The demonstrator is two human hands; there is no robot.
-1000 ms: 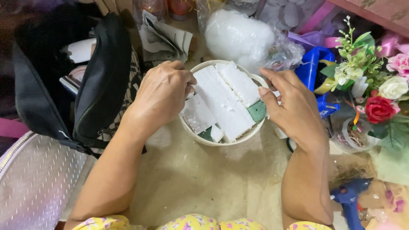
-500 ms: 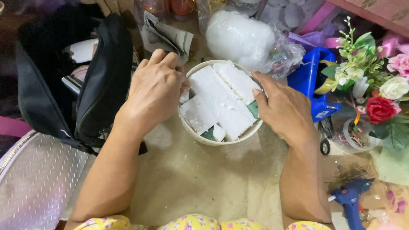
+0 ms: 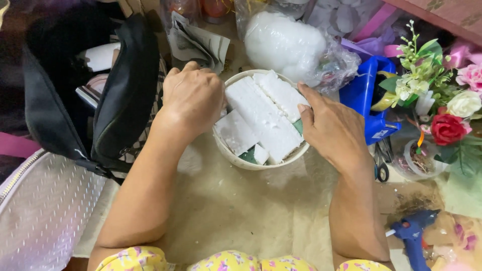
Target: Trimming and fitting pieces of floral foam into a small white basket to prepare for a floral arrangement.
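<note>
Two hands: left hand (image 3: 193, 98) cups bowl (image 3: 228, 150); right hand (image 3: 334, 130) grip wide on foam (image 3: 261, 118).

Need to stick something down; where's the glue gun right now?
The blue glue gun lies at the head view's lower right, just right of the right forearm, below the artificial flowers.

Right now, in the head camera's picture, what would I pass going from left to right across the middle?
Black bag → left hand → white bowl packed with white foam blocks → right hand → blue tape dispenser → artificial flowers.
</note>
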